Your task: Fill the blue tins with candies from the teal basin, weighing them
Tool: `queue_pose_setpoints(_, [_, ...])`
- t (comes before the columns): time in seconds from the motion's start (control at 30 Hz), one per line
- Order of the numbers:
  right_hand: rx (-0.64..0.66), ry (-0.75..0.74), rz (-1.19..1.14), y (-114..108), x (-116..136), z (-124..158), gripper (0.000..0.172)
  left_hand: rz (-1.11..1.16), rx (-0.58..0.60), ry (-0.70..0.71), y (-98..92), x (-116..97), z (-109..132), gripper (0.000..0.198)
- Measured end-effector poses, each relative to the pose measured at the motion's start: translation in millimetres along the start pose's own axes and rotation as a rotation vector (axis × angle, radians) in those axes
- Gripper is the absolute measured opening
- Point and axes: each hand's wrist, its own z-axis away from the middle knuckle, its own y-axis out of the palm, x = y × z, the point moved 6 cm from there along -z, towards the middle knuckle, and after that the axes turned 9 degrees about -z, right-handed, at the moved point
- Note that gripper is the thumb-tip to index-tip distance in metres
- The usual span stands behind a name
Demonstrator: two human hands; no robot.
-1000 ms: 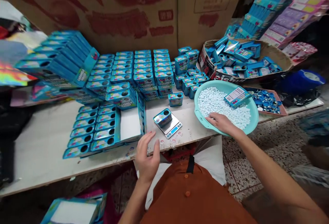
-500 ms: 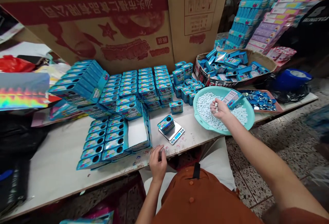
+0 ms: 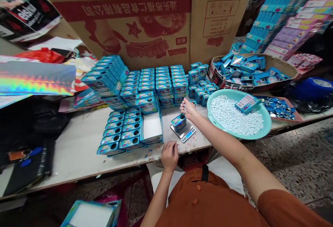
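Note:
My right hand (image 3: pixel 189 109) is closed around a few small white candies, some showing at the fingers. It is just above and right of a small blue tin (image 3: pixel 179 122) with a round dark opening on top. That tin stands on a silver pocket scale (image 3: pixel 184 132) with a lit display. At the table's front edge my left hand (image 3: pixel 170 154) rests with loosely curled fingers and the thumb apart, no object visible in it. To the right, a turquoise basin (image 3: pixel 211 116) holds many white candies (image 3: pixel 229 116), with a blue tin (image 3: pixel 247 103) lying on them.
Rows of blue tins (image 3: pixel 163 84) stand behind a partly filled display tray (image 3: pixel 152 126). A carton of loose tins (image 3: pixel 256 69) and a shallow box of blue lids (image 3: pixel 279 109) are at the right. A large cardboard sheet (image 3: pixel 145 43) rises behind.
My right hand has moved left from the basin to near the tin on the scale, carrying candies. My left hand stays at the table edge. The view has shifted left.

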Motion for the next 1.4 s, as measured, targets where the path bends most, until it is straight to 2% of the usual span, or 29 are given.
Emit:
queue_pose_setpoints(0.23, [0.007,-0.128,0.100,1,-5,1,0.037,-0.008,-0.001,0.011,0.4,-1,0,0.016])
queue_pose_setpoints(0.43, [0.024,-0.209,0.218,9,-3,5,0.045,0.012,0.000,-0.007,1.7,1,1,0.017])
queue_pose_setpoints(0.67, [0.011,-0.175,0.219,12,-3,9,0.043,0.014,0.032,-0.020,4.8,3,3,0.017])
queue_pose_setpoints(0.97, [0.012,-0.014,0.099,9,10,9,0.047,-0.004,0.065,-0.024,4.0,1,2,0.020])
queue_pose_setpoints(1.17, [0.032,-0.003,0.055,6,26,14,0.044,-0.019,0.059,-0.014,5.3,0,3,0.019])
queue_pose_setpoints(1.4, [0.055,0.009,0.058,5,28,15,0.044,-0.015,0.059,-0.003,5.9,0,3,0.018])
